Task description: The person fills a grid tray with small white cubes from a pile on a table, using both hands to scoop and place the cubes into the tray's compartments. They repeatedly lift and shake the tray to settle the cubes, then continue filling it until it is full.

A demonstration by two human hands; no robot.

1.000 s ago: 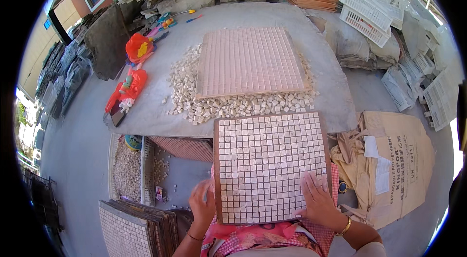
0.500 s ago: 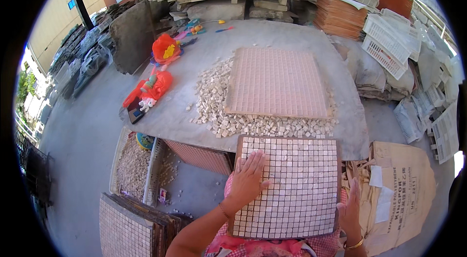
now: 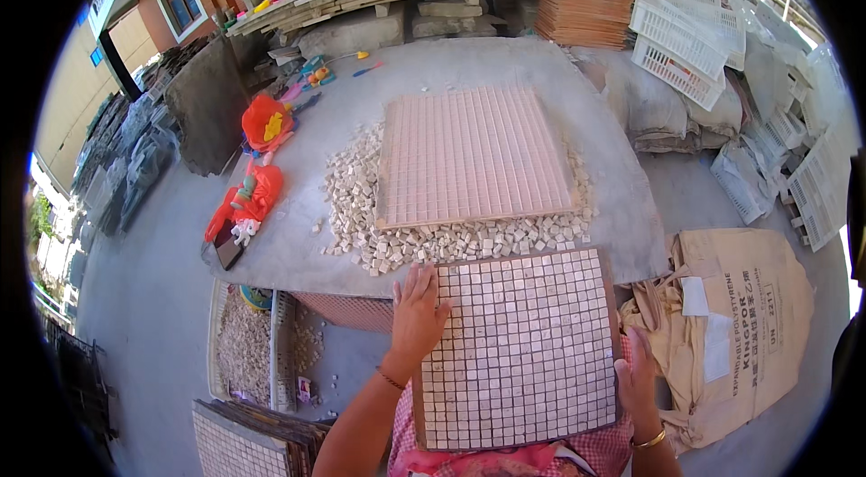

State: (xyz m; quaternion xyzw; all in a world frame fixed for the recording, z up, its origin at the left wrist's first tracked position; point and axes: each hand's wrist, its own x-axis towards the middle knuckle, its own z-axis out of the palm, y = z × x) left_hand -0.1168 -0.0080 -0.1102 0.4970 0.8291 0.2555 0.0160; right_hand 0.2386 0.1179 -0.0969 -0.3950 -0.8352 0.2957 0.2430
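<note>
In the head view, the left hand (image 3: 417, 324) lies on the upper left corner of a tile-filled tray (image 3: 611, 314). Its fingers (image 3: 413, 283) are nearly straight and point away from the person, and its thumb is spread over the tiles. The right hand (image 3: 640, 391) is at the right rim of this tray; its fingers are stretched out and the thumb stands apart. I cannot tell how firmly they press. So the tray lies between the two hands, above a pink checked cloth (image 3: 405, 427).

Beyond the left fingers, a pinkish grid panel (image 3: 478, 152) rests upon a heap of loose pale tiles (image 3: 350, 206), on the grey surface (image 3: 622, 215). To the left of these fingers, lower down, is a white basket (image 3: 285, 360) with small pieces inside. To the right of the right fingers lies a brown sack (image 3: 767, 314).
</note>
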